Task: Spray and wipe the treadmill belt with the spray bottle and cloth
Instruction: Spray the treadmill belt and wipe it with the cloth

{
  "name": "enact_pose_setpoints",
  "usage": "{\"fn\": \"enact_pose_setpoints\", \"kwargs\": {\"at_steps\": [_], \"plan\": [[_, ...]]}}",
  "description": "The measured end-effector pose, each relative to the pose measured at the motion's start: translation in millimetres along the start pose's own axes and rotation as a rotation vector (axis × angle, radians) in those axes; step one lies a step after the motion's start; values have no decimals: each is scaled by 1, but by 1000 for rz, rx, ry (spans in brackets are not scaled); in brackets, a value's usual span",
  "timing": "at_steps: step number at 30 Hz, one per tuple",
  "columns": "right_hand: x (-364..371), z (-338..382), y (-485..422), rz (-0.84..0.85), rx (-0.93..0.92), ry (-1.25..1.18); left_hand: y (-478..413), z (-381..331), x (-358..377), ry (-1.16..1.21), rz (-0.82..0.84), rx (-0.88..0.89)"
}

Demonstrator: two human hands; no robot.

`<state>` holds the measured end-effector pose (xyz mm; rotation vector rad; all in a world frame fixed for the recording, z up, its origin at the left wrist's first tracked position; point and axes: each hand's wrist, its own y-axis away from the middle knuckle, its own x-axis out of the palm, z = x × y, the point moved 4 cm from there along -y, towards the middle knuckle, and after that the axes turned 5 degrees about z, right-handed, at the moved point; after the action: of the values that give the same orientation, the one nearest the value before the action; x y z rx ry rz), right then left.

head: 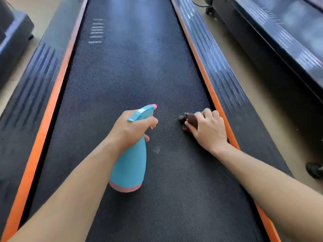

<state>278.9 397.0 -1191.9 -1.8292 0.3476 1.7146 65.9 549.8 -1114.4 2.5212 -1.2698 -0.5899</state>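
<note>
The left hand [132, 126] clenches its fingers [152, 122] round the blue spray bottle [130, 165], nozzle toward 12 o'clock, likely to wet the treadmill belt [131, 67] ahead. At 3 o'clock the right hand [208, 128] grasps the brown cloth [189, 120], pressed on the belt for wiping.

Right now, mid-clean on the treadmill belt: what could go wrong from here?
1. The left hand aims the light-blue plastic spray bottle with pink base up the black textured belt, away from the small dark-brown cloth; spray may land unwiped.
2. The right hand grips that bunched cloth beside the orange edge strip; strokes could miss the left side.
</note>
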Motion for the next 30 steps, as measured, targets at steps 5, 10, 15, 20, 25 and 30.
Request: {"fn": "enact_pose_setpoints", "kwargs": {"at_steps": [5,10,15,20,25,30], "plan": [[28,-7,-118,87,192,-66,-15,5,1,-7,-20,29],[25,9,-91,87,191,-64,-16,0,9,2,-4,25],[5,26,6,39,-170,-133,-23,6,0,49,-26,-4],[29,20,-105,80,44,-75,-37,10,-3,77,-8,-57],[46,33,-174,144,268,-79,-41,17,-9,142,-8,-112],[30,65,-81,-18,-82,-81,-42,17,-12,272,-15,-110]]}}
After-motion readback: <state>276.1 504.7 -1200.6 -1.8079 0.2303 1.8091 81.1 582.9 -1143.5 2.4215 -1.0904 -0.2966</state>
